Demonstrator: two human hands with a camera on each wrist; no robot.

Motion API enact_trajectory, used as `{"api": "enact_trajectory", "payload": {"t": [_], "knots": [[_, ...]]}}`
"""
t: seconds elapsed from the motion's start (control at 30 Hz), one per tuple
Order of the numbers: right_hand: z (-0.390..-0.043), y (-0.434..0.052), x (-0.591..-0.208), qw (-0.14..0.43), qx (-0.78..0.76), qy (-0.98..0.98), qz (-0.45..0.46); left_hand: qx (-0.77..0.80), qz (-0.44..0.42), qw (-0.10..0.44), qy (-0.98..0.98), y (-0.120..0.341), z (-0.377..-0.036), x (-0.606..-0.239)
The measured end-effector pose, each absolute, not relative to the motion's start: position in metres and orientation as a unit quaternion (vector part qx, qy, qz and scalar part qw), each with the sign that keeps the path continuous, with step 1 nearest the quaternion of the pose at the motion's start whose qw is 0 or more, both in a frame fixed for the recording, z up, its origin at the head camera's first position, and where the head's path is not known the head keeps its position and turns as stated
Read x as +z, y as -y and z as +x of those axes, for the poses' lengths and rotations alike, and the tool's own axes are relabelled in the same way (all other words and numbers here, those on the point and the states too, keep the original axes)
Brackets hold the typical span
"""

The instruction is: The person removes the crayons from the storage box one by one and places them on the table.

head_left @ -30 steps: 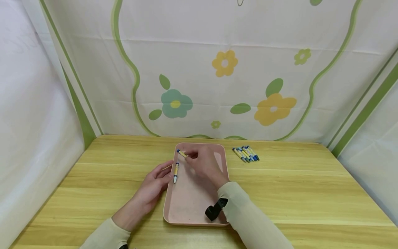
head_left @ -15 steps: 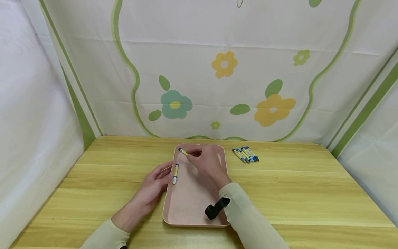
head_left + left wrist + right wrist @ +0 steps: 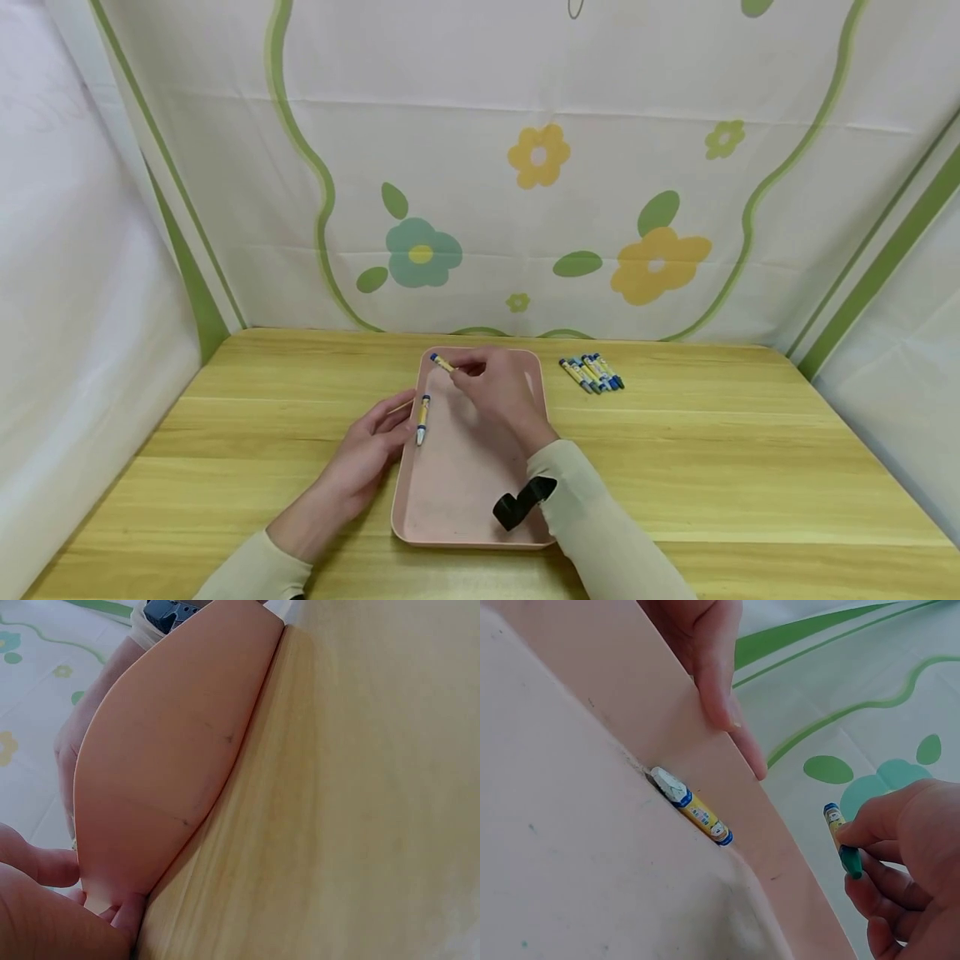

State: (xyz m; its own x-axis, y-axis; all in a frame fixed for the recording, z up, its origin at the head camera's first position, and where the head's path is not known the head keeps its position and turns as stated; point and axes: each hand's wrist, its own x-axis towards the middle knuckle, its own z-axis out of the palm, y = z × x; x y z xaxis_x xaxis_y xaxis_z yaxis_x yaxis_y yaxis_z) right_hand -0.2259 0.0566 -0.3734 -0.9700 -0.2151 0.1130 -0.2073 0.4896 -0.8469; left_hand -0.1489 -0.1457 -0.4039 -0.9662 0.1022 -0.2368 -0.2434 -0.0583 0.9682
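Note:
A pink tray [image 3: 461, 500] lies on the wooden table. My left hand [image 3: 360, 467] holds its left edge, the thumb over the rim and the fingers along the outer side, as the left wrist view also shows. Above the tray's far part, my right hand [image 3: 498, 392] pinches a green crayon [image 3: 832, 817] with a yellow wrapper and blue end between thumb and fingers. Its green tip points down toward the palm in the right wrist view. Along the inside of the left wall rests a white crayon [image 3: 697, 814], also in a yellow wrapper.
Several crayons [image 3: 592, 373] lie side by side on the table [image 3: 712, 467], right of the tray's far end. A white curtain [image 3: 465, 167] with printed flowers stands behind the table and continues on both sides. A black wrist camera [image 3: 517, 504] sits on the right sleeve.
My right hand has shifted very slightly right with the green crayon in its pinch. The left hand keeps its hold on the tray, and the white crayon stays where it was.

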Motion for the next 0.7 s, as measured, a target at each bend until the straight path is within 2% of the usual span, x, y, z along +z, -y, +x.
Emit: {"api": "enact_trajectory", "payload": {"t": [0.17,0.4,0.7], "knots": [[-0.225,-0.057,-0.369,-0.012,-0.467,-0.878,-0.105,0.726,-0.052,0.120,-0.675,0.145,-0.149,-0.404],[-0.226,-0.060,-0.361,-0.085,-0.364,-0.922,-0.101,0.729,-0.050,0.120,-0.672,0.145,-0.150,-0.404],[-0.229,-0.067,-0.356,-0.059,-0.410,-0.901,-0.126,0.726,-0.056,0.119,-0.675,0.145,-0.150,-0.405]]}}
